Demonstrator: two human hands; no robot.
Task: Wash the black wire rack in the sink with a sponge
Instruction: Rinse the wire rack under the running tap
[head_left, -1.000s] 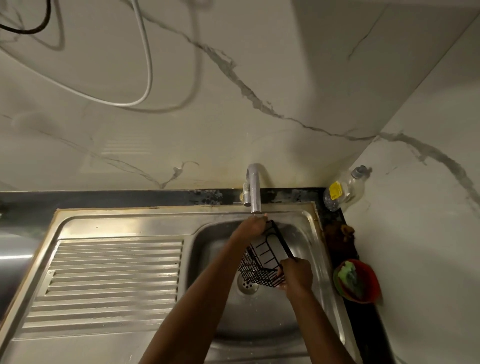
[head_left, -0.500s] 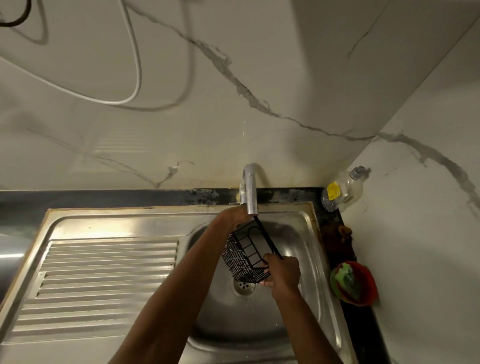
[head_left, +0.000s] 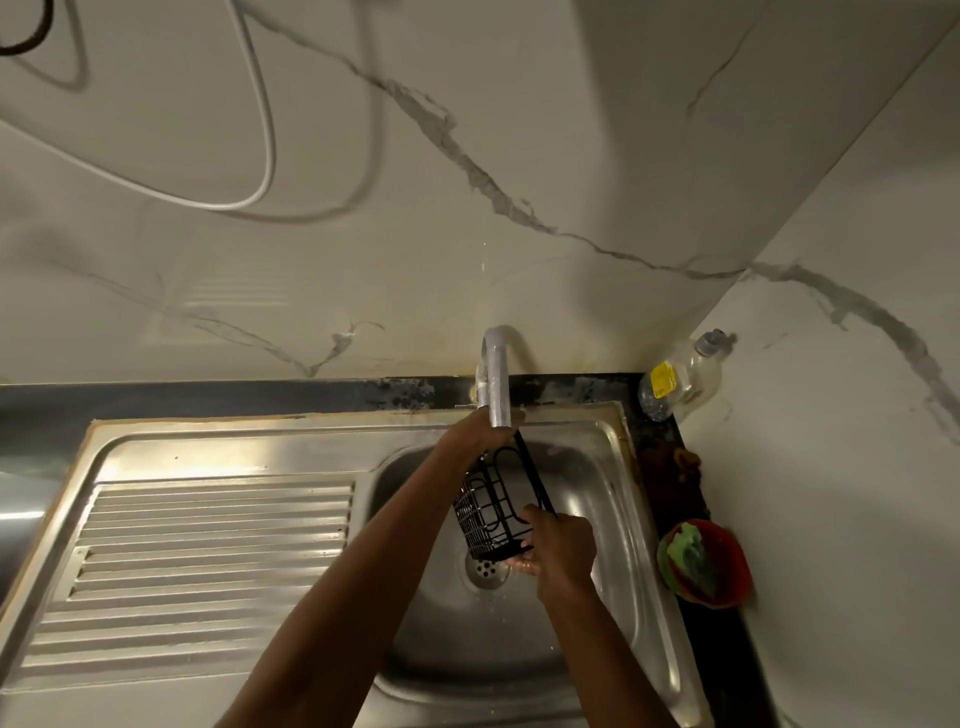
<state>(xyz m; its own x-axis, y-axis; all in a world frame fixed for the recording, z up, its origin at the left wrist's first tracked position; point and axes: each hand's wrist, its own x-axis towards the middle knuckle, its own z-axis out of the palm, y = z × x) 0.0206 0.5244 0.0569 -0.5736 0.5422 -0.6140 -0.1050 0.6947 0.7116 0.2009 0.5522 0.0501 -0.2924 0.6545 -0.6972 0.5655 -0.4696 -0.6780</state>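
Observation:
The black wire rack (head_left: 491, 506) hangs tilted over the steel sink (head_left: 613, 499), right under the tap spout (head_left: 497, 384). My left hand (head_left: 470, 436) grips its upper end, close to the spout. My right hand (head_left: 563, 548) holds its lower corner above the drain (head_left: 485, 571). A green sponge (head_left: 691, 558) lies in a red bowl (head_left: 727, 551) on the dark counter to the right of the sink, apart from both hands.
A ribbed steel draining board (head_left: 208, 561) lies left of the basin. A clear plastic bottle (head_left: 680, 379) with a yellow label stands in the back right corner. Marble-pattern walls close the back and right side. A white cable (head_left: 265, 130) hangs on the back wall.
Both hands moved the rack slightly left and turned it more upright under the spout. The view shifted a little as well.

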